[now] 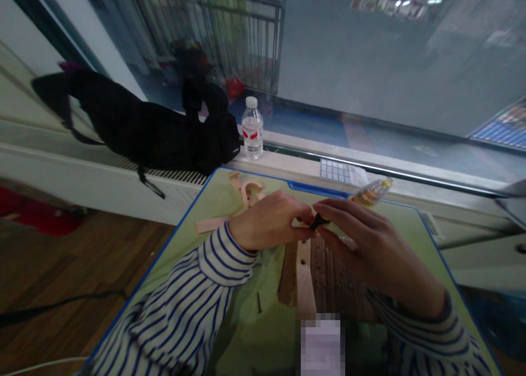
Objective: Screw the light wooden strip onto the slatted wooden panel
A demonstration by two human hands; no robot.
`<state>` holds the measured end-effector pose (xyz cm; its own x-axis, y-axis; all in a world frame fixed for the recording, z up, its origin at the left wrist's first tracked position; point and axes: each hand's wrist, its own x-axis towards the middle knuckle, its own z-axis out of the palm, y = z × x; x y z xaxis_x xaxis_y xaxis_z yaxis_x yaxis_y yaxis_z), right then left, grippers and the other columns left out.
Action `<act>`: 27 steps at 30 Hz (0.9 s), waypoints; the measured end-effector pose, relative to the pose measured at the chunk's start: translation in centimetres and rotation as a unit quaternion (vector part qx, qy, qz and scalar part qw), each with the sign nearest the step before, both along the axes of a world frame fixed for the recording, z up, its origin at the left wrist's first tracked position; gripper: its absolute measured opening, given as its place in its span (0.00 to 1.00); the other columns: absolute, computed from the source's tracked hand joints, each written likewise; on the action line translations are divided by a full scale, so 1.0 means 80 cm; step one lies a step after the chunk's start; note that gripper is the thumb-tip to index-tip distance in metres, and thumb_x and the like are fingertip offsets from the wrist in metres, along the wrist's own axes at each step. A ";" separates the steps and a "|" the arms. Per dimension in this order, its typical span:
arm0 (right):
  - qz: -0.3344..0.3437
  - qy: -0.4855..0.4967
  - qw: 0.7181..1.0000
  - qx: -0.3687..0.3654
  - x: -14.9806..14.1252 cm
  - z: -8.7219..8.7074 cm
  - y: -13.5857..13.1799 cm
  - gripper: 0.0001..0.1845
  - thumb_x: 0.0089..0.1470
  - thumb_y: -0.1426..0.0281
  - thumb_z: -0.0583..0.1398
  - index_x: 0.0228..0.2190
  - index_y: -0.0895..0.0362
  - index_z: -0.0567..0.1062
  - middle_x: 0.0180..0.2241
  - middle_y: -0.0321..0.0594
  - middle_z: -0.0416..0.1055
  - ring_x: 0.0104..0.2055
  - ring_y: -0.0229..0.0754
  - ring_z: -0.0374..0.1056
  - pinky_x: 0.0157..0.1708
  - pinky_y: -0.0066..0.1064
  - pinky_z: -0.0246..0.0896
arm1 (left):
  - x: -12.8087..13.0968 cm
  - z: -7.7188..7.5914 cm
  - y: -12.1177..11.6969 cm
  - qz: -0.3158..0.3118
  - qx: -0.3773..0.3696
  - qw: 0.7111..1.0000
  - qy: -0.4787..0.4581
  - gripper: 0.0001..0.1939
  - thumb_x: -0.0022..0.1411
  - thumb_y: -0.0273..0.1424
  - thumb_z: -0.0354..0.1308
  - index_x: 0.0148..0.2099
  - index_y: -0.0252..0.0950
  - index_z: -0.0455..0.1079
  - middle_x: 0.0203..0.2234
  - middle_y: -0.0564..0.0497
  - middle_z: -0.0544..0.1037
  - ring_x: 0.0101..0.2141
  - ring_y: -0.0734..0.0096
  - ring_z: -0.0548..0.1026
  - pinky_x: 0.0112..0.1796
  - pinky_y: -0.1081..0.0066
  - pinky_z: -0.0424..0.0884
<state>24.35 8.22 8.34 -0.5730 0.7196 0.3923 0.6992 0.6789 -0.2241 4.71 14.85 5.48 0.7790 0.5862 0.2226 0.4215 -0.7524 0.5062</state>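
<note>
My right hand (365,239) is closed, its thumb and fingers pinching a small black-and-yellow tool (320,221). My left hand (273,218) meets it from the left, fingers curled together at the tool's end; what they grip is hidden. Below both hands lies a pale wooden strip (304,283) with round holes, resting on a brown, ridged piece (288,277) that my right hand partly covers. A loose screw (259,303) lies left of it on the green tabletop (230,332). Beyond my right hand shows a clear, yellow-ended object (373,192); whether it joins the tool is hidden.
Pale curved wooden parts (250,188) and a flat wooden piece (210,224) lie at the table's far left. On the sill behind stand a water bottle (252,129) and a black bag (156,135), with a blue-and-white gridded sheet (335,170) to the right.
</note>
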 end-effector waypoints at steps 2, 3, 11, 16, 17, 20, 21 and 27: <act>0.004 -0.003 1.000 -0.008 0.001 0.000 0.000 0.17 0.61 0.71 0.55 0.51 0.55 0.67 0.51 0.42 0.69 0.49 0.41 0.67 0.47 0.38 0.65 | -0.001 0.000 0.000 -0.009 0.001 1.000 0.000 0.09 0.63 0.36 0.57 0.37 0.36 0.74 0.30 0.52 0.78 0.33 0.70 0.75 0.34 0.72 0.63; 0.002 -0.003 1.000 -0.008 0.001 0.000 0.000 0.15 0.61 0.71 0.55 0.50 0.55 0.67 0.50 0.42 0.70 0.48 0.41 0.68 0.46 0.37 0.66 | -0.001 0.000 0.000 -0.016 -0.002 1.000 -0.001 0.09 0.63 0.36 0.56 0.37 0.36 0.74 0.30 0.52 0.78 0.33 0.70 0.75 0.34 0.72 0.62; -0.008 -0.010 1.000 0.004 -0.004 0.000 -0.001 0.10 0.61 0.69 0.55 0.45 0.56 0.69 0.42 0.42 0.71 0.41 0.42 0.69 0.41 0.38 0.67 | 0.000 0.008 -0.004 -0.044 0.002 0.999 0.013 0.06 0.61 0.29 0.56 0.34 0.35 0.74 0.26 0.53 0.76 0.32 0.71 0.74 0.34 0.72 0.62; -0.011 -0.009 1.000 -0.001 -0.005 0.001 0.000 0.11 0.61 0.69 0.55 0.46 0.56 0.70 0.42 0.42 0.71 0.41 0.42 0.69 0.41 0.38 0.67 | 0.002 0.009 -0.005 -0.034 0.004 0.999 -0.003 0.04 0.60 0.30 0.59 0.35 0.35 0.73 0.26 0.54 0.76 0.31 0.70 0.74 0.33 0.72 0.61; -0.012 -0.009 1.000 -0.004 -0.005 0.001 0.000 0.12 0.61 0.69 0.55 0.46 0.56 0.70 0.42 0.43 0.71 0.41 0.42 0.69 0.41 0.38 0.67 | 0.002 0.009 -0.005 -0.031 0.008 0.999 -0.009 0.05 0.60 0.31 0.59 0.35 0.35 0.72 0.26 0.54 0.76 0.31 0.70 0.74 0.33 0.72 0.61; -0.015 -0.007 1.000 -0.006 -0.005 0.002 -0.001 0.12 0.61 0.68 0.55 0.46 0.56 0.71 0.42 0.43 0.71 0.42 0.43 0.69 0.41 0.39 0.67 | 0.003 0.008 -0.004 -0.031 0.019 0.999 -0.017 0.08 0.61 0.35 0.59 0.35 0.34 0.72 0.27 0.54 0.76 0.31 0.70 0.74 0.33 0.72 0.61; -0.016 -0.008 1.000 -0.006 -0.005 0.002 -0.001 0.12 0.61 0.68 0.55 0.45 0.56 0.71 0.43 0.43 0.71 0.42 0.43 0.69 0.41 0.39 0.67 | 0.003 0.008 -0.003 -0.032 0.020 0.999 -0.017 0.09 0.62 0.36 0.58 0.35 0.35 0.72 0.27 0.53 0.76 0.31 0.70 0.74 0.33 0.72 0.61; -0.007 -0.012 1.000 -0.018 -0.003 0.002 -0.004 0.17 0.61 0.70 0.55 0.52 0.56 0.67 0.49 0.44 0.70 0.47 0.44 0.68 0.46 0.41 0.66 | 0.000 0.006 -0.002 -0.040 0.019 0.999 0.006 0.07 0.62 0.34 0.58 0.38 0.35 0.73 0.28 0.53 0.77 0.33 0.69 0.74 0.35 0.71 0.62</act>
